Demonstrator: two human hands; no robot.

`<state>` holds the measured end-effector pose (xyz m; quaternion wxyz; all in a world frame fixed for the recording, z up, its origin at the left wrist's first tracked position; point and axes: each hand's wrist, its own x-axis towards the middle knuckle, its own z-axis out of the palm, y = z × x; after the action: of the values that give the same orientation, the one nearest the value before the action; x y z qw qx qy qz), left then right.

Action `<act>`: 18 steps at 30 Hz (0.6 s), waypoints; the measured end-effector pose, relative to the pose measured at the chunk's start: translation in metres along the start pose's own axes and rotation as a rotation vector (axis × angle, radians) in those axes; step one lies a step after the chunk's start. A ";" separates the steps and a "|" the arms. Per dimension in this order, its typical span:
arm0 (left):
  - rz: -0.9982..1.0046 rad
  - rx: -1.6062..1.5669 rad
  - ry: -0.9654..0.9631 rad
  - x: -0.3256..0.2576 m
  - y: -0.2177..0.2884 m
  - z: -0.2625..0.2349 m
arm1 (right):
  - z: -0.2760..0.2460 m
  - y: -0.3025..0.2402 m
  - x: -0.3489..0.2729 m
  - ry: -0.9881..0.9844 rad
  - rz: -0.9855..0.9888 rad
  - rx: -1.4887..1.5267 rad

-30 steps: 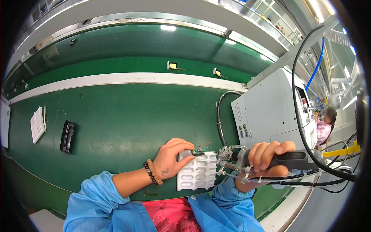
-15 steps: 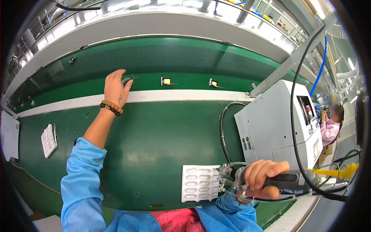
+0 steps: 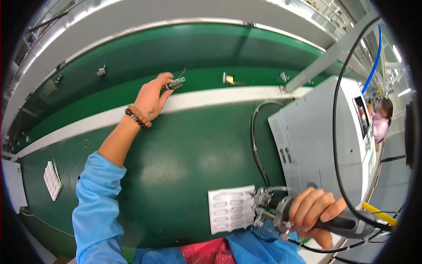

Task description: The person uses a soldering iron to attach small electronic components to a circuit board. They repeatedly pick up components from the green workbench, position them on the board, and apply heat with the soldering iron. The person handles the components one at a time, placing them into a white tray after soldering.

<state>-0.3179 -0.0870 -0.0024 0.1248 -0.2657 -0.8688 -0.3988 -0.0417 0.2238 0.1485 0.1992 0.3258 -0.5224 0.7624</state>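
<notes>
A: Left hand (image 3: 149, 100) stretched far across the green conveyor belt (image 3: 176, 163), fingertips pinched on a small circuit board (image 3: 176, 82) with a thin red wire trailing off it.

B: Light pinch, long reach. Could slip and drop back onto the belt, or snag by that wire.

A: Right hand (image 3: 314, 211) wrapped tight round the handheld tool (image 3: 303, 218), its metal head just beside the white moulded tray (image 3: 231, 210).

B: Might nudge the tray off its spot. Cables (image 3: 259, 149) looping close by, easy to catch.

A: Around it: white stripe (image 3: 211, 99) along the belt, other small parts (image 3: 228, 79) farther back, grey machine cabinet (image 3: 321, 141) to the right, another white tray (image 3: 52, 179) at the left edge.

B: Factory line, then. Another person (image 3: 379, 121) far right, well apart.
</notes>
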 end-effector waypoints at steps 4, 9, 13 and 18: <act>-0.058 -0.242 -0.162 -0.056 0.103 -0.007 | -0.011 -0.013 0.000 -0.105 0.031 -0.042; -0.059 -0.440 -0.188 -0.139 0.185 -0.002 | 0.003 -0.015 -0.005 -0.010 -0.027 -0.061; -0.010 -0.387 -0.211 -0.173 0.210 0.022 | 0.004 -0.027 -0.005 -0.038 0.016 -0.018; 0.064 -0.282 -0.176 -0.189 0.212 0.053 | 0.008 -0.029 -0.005 -0.128 0.038 -0.009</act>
<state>-0.0426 0.0001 0.0151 0.0224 -0.3420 -0.8029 -0.4878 -0.0176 0.2273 0.1664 0.1523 0.3631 -0.5435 0.7413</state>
